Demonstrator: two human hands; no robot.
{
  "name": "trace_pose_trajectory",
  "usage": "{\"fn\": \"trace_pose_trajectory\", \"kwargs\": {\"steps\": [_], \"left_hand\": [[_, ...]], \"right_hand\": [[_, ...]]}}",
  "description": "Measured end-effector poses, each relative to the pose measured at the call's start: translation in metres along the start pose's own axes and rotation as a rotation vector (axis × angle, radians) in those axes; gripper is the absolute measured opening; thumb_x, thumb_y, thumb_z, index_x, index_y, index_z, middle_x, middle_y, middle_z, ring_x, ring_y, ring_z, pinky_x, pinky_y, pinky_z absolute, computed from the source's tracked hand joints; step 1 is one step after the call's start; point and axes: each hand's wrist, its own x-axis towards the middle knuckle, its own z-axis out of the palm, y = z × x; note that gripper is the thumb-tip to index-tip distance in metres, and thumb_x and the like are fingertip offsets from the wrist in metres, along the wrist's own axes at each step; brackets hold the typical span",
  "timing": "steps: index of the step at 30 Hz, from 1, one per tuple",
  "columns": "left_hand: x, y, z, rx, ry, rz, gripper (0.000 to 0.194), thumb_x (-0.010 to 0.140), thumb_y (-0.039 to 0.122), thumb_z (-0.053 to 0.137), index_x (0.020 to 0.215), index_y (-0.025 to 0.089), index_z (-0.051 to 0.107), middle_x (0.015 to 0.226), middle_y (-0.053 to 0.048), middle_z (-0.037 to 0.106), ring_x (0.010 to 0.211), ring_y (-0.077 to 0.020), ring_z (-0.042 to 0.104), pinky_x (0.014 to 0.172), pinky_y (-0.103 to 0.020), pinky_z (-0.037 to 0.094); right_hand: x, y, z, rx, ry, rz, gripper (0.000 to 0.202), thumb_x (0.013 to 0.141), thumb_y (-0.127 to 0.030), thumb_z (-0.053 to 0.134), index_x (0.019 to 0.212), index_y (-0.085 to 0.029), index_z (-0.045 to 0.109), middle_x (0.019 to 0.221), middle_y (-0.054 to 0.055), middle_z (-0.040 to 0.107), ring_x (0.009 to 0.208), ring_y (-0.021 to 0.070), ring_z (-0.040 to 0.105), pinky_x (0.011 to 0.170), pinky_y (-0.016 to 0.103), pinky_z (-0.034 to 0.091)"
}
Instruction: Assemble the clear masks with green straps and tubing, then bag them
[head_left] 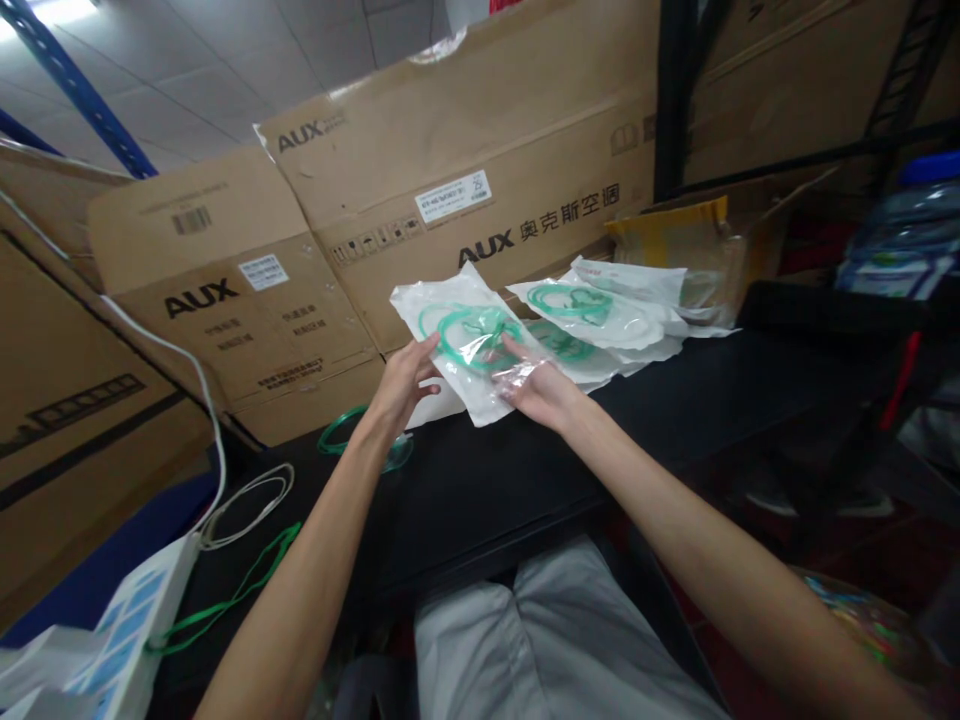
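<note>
A clear-fronted white pouch with coiled green tubing inside is held up over the black table. My left hand is at its left edge, index finger against the film and the other fingers curled below. At the lower right, my right hand grips the pouch with the thumb on top; part of its fingers is hidden. Just behind lies a pile of similar pouches, also with green tubing. Loose green tubing with a clear part rests on the table beyond my left forearm.
Large cardboard boxes wall off the table's back. An opened carton and a blue-capped bottle stand right. A power strip, white cable and green strap lie left on the black table.
</note>
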Motion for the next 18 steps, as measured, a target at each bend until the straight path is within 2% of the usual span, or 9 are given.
{"fn": "trace_pose_trajectory", "kwargs": {"steps": [2, 5, 10, 15, 18], "left_hand": [[0.001, -0.005, -0.005, -0.007, 0.064, -0.051, 0.044, 0.075, 0.057, 0.074, 0.091, 0.016, 0.067, 0.078, -0.005, 0.071, 0.060, -0.0129, 0.062, 0.048, -0.020, 0.040], [0.003, -0.015, -0.013, -0.038, 0.159, -0.082, 0.039, 0.078, 0.051, 0.077, 0.077, 0.014, 0.064, 0.065, -0.003, 0.066, 0.050, -0.0100, 0.055, 0.046, -0.020, 0.042], [0.009, -0.020, -0.032, -0.123, 0.373, -0.101, 0.028, 0.095, 0.037, 0.063, 0.079, 0.013, 0.061, 0.058, 0.001, 0.058, 0.043, -0.0064, 0.051, 0.046, -0.017, 0.047], [0.009, -0.019, -0.065, -0.188, 0.537, -0.091, 0.019, 0.102, 0.027, 0.050, 0.096, 0.014, 0.063, 0.079, -0.004, 0.068, 0.057, -0.0065, 0.063, 0.059, -0.014, 0.057], [0.002, -0.021, -0.080, -0.196, 0.472, -0.173, 0.015, 0.099, 0.022, 0.055, 0.100, 0.011, 0.065, 0.089, -0.010, 0.072, 0.069, -0.0109, 0.071, 0.065, -0.014, 0.060]], "right_hand": [[-0.003, 0.004, -0.003, 0.032, -0.020, 0.054, 0.026, 0.086, -0.039, 0.072, 0.084, -0.022, 0.052, 0.068, -0.005, 0.055, 0.050, 0.0078, 0.046, 0.044, 0.019, 0.036], [-0.009, 0.007, -0.004, 0.066, -0.041, 0.110, 0.026, 0.085, -0.038, 0.073, 0.088, -0.023, 0.051, 0.068, -0.007, 0.054, 0.047, 0.0069, 0.043, 0.041, 0.018, 0.030], [-0.021, 0.001, -0.003, 0.027, -0.034, 0.173, 0.023, 0.084, -0.029, 0.071, 0.086, -0.022, 0.049, 0.064, -0.007, 0.054, 0.043, 0.0062, 0.038, 0.040, 0.017, 0.029], [-0.035, -0.033, -0.003, -0.043, 0.011, 0.123, 0.017, 0.089, -0.022, 0.062, 0.080, -0.021, 0.048, 0.060, -0.007, 0.051, 0.038, 0.0040, 0.028, 0.036, 0.016, 0.023], [-0.049, -0.065, 0.000, -0.150, 0.061, 0.000, 0.017, 0.091, -0.021, 0.060, 0.079, -0.021, 0.048, 0.059, -0.006, 0.049, 0.037, 0.0034, 0.026, 0.035, 0.016, 0.022]]}}
